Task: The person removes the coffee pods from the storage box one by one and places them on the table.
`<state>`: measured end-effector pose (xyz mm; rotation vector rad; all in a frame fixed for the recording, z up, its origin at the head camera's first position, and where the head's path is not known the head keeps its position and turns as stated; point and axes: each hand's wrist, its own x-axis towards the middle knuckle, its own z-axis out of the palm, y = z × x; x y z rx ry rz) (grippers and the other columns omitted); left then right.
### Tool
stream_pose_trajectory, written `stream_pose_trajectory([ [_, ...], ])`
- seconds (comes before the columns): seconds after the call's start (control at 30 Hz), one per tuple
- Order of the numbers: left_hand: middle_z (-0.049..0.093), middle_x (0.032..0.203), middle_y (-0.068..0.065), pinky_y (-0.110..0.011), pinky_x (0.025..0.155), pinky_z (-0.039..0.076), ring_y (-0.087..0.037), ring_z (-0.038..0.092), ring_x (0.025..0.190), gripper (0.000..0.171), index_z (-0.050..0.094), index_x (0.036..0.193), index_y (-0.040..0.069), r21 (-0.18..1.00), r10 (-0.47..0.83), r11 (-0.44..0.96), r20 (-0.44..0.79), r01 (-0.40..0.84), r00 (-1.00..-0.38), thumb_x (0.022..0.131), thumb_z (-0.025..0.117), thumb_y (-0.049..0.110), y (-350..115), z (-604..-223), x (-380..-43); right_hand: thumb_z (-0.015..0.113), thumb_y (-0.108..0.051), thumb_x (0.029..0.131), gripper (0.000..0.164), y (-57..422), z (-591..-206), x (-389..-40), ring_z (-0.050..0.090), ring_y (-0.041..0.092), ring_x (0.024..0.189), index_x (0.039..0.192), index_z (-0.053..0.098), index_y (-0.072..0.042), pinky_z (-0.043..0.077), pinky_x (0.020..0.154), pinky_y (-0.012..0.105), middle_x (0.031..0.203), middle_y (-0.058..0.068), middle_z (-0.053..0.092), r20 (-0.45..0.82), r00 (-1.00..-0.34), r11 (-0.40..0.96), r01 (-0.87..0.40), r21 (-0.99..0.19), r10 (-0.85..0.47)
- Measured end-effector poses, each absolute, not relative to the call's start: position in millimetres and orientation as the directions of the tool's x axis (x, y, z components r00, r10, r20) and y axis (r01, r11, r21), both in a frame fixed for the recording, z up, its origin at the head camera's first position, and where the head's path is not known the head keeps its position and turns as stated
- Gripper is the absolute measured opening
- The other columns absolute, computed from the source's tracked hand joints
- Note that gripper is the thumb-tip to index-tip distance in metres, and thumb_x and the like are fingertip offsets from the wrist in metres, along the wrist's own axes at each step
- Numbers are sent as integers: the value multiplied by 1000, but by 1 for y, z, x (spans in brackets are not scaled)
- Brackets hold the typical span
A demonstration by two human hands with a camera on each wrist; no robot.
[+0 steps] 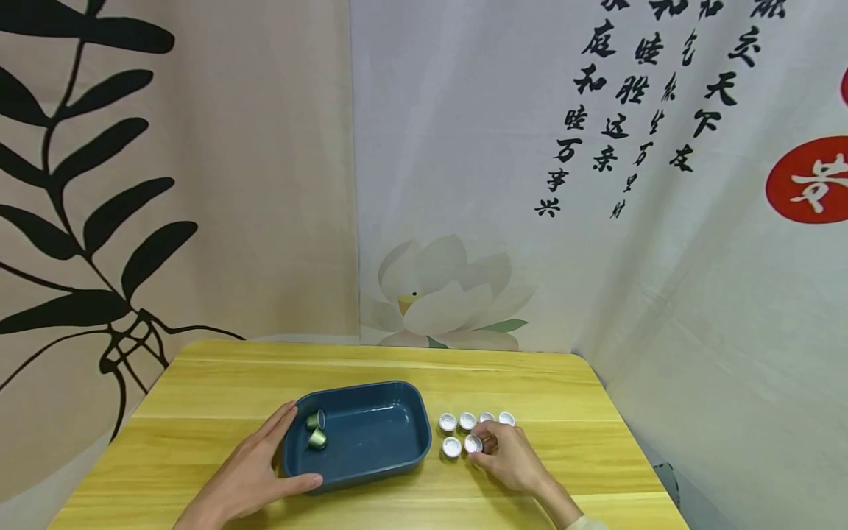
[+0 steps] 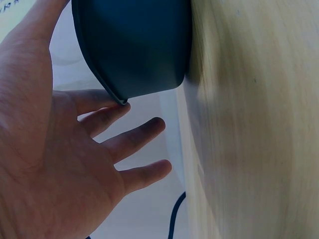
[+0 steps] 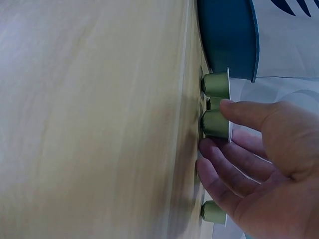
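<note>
My left hand (image 1: pixel 255 467) spans the left end of a dark blue rectangular tray (image 1: pixel 424 434), thumb at the front side and fingers at the back left corner. The left wrist view shows its fingers spread and nearly straight, with fingertips at the tray's rim. Two green coffee capsules lie inside the tray at its left end, one a tilted green capsule (image 1: pixel 317 439). Right of the tray, my right hand (image 1: pixel 510 456) pinches a coffee capsule (image 3: pixel 215 123) between thumb and fingers. This capsule is green-bodied with a pale lid facing up, close over the table.
Beside it stands another front-row capsule (image 1: pixel 452 447). A back row of several capsules includes a leftmost capsule (image 1: pixel 447 422); my right hand partly covers this row. Everything sits on a yellow wood-grain table (image 1: pixel 298 362). Printed curtains (image 1: pixel 464 184) hang behind the table.
</note>
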<state>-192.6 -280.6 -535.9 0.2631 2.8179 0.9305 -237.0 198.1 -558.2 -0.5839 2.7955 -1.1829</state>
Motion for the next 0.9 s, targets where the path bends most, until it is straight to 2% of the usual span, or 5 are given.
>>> stream_pose_trajectory([
  [0.43, 19, 188, -26, -80, 114, 53, -63, 48, 156, 135, 18, 182, 7, 595, 214, 796, -99, 114, -972, 88, 85, 76, -280, -536, -193, 94, -11, 91, 33, 197, -559, -237, 75, 4, 86, 120, 79, 0, 64, 75, 18, 107, 11, 83, 107, -927, 632, -325, -703, -358],
  [0.9, 19, 188, -25, -79, 111, 55, -63, 51, 153, 133, 19, 182, 7, 605, 220, 787, -86, 124, -972, 88, 86, 74, -281, -535, -191, 94, -15, 93, 39, 200, -559, -237, 77, 8, 88, 123, 77, 2, 64, 76, 18, 107, 10, 83, 90, -928, 620, -312, -720, -362],
])
